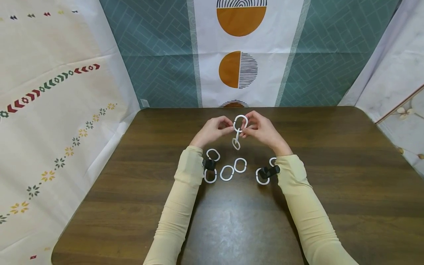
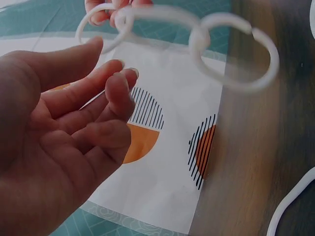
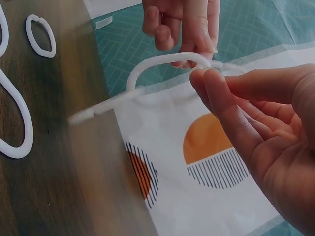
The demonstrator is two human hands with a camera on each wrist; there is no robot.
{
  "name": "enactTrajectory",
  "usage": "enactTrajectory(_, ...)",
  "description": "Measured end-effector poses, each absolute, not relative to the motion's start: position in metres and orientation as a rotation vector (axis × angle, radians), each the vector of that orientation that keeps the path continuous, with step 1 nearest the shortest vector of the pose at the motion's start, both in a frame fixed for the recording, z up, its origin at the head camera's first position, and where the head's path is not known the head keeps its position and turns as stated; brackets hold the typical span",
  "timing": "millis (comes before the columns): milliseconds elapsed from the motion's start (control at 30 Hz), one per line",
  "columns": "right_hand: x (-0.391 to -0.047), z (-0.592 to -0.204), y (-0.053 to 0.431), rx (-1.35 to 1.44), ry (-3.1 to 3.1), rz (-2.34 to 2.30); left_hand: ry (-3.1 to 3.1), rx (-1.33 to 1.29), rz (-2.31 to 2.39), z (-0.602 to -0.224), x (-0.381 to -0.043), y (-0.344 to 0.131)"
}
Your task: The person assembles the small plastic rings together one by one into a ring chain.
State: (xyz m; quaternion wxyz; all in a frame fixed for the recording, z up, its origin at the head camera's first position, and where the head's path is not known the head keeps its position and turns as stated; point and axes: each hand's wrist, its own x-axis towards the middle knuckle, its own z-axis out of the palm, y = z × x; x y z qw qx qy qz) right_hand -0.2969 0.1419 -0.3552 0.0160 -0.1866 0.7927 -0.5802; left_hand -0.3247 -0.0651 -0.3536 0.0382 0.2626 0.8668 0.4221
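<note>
Thumb and fingertips of my right hand [image 1: 263, 130] pinch the edge of a white oval chain link [image 1: 241, 116] held upright above the far part of the table. A second white link [image 2: 162, 13] is hooked through it and hangs down, with a third link [image 2: 273, 59] dangling at the bottom. The lower links look blurred in the wrist views. My left hand [image 1: 212, 129] is at the left side of the top link, fingertips close to its rim. In the left wrist view its thumb and loosely bent fingers stand apart, with nothing between them.
Several loose white links lie on the brown wooden table [image 1: 132, 206] below the hands, among them one link [image 1: 221, 173] in the middle and another link [image 1: 257, 177] partly behind the right wrist camera [image 1: 269, 171]. A patterned cloth [image 1: 159, 81] hangs behind the far edge.
</note>
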Motion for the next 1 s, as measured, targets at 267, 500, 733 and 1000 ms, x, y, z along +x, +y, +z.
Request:
enactTrajectory(267, -0.295, -0.355, 0.141, -0.605, 2.394, -1.81, 2.689, 0.834, 1.271, -0.353, -0.325, -0.066)
enactTrajectory(500, -0.297, -0.358, 0.14, -0.626, 2.461, -1.758, 2.662, 0.849, 1.35, -0.351, -0.323, -0.067)
enactTrajectory(733, -0.297, -0.358, 0.15, -0.587, 2.63, -1.543, 2.608, 0.834, 1.51, -0.352, -0.323, -0.069)
enactTrajectory(1000, -0.298, -0.366, 0.156, -0.656, 2.636, -1.041, 2.555, 0.811, 1.579, -0.353, -0.325, -0.071)
